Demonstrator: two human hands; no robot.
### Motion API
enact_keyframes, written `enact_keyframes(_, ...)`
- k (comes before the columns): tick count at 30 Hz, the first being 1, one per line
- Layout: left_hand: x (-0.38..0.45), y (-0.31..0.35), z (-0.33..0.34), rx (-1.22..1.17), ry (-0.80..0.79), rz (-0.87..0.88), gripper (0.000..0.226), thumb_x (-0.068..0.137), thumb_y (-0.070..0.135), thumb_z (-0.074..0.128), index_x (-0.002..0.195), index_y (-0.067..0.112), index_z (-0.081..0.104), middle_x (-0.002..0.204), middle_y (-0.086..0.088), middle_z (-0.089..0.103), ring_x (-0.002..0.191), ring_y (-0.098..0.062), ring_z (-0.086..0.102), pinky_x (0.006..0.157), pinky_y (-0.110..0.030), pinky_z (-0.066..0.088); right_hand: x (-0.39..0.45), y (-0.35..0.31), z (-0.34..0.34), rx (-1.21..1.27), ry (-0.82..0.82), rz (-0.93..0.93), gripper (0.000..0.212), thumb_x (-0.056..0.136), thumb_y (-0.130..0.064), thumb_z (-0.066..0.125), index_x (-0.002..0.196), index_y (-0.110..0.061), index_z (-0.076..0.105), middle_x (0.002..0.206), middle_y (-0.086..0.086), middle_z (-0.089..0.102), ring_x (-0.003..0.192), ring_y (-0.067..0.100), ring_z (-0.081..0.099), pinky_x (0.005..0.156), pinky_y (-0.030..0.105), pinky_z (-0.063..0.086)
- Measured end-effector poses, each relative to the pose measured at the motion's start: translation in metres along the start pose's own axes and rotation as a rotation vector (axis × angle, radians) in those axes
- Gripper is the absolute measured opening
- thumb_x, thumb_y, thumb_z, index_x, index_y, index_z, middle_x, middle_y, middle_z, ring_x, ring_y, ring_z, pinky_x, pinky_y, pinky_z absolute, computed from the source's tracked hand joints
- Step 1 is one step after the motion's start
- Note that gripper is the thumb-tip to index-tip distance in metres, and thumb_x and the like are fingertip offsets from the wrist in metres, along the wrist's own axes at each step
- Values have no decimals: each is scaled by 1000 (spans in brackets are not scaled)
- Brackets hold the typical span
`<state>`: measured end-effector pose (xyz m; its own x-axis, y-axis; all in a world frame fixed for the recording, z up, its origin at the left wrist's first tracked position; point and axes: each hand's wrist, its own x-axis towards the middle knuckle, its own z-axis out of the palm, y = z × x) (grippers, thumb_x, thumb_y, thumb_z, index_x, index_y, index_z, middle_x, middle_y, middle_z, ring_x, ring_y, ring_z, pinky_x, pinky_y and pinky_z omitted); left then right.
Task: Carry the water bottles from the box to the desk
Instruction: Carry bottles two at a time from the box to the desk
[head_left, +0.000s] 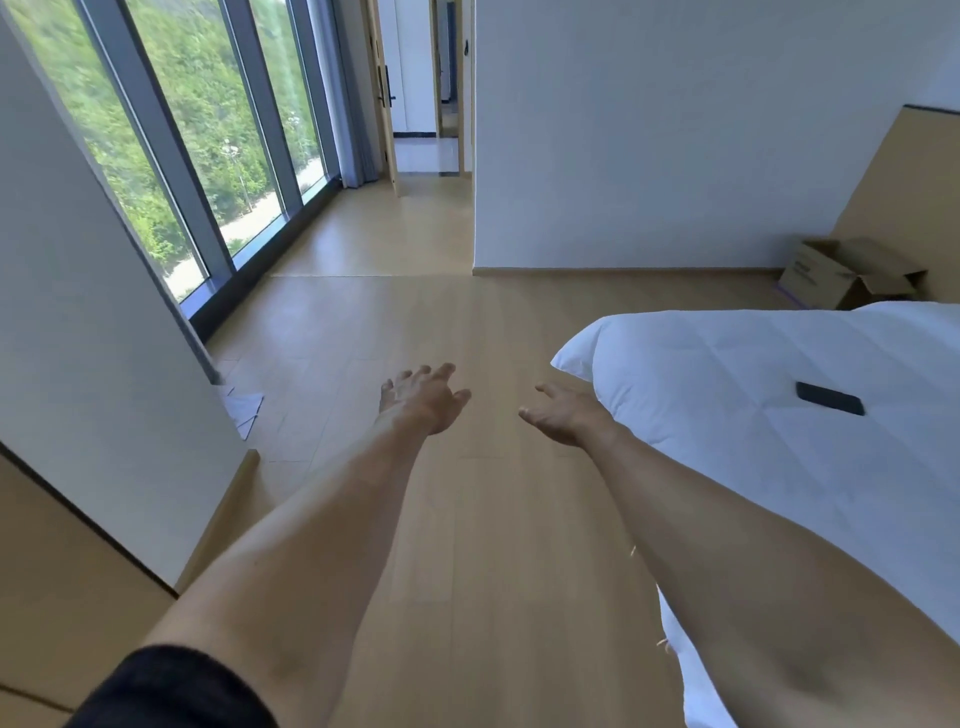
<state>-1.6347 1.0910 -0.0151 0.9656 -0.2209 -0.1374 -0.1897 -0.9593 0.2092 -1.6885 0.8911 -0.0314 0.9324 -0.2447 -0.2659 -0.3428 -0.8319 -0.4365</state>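
Both hands, left (423, 397) and right (563, 418), grip released; box (844, 275) far right.

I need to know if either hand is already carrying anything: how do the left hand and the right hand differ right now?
The left hand shows its back to the camera with fingers spread; the right hand is turned thumb inward, fingers loosely extended. The left hand hangs over bare floor; the right hand sits just beside the corner of the white bed. Both are held out, open and holding nothing. The cardboard box stands far off by the wall.
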Motion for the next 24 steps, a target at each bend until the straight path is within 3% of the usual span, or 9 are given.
enact_keyframes(12,215,-3,3,-24,-17,58,56,103,56,36,154,33,34,155,-6,41,143,-31,36,118,-50,26,197,-25,-27,-105,11,20,68,93,-59,47,153,-31,30,159,-2,35,141,25,39,110,44,39)
enact_keyframes(19,376,-27,-30,-15,-43,110,57,101,57,38,153,34,34,154,-6,42,142,-31,38,116,-47,29,331,-68,-58,-139,45,86,66,95,-58,48,152,-30,32,153,3,42,134,28,46,103,40,43)
enact_keyframes(24,466,-38,-42,-26,-62,133,53,103,50,36,153,33,36,154,-7,42,141,-30,39,115,-47,29,408,-91,-77,-112,59,114,67,96,-56,49,154,-29,31,157,2,37,140,28,39,108,40,40)
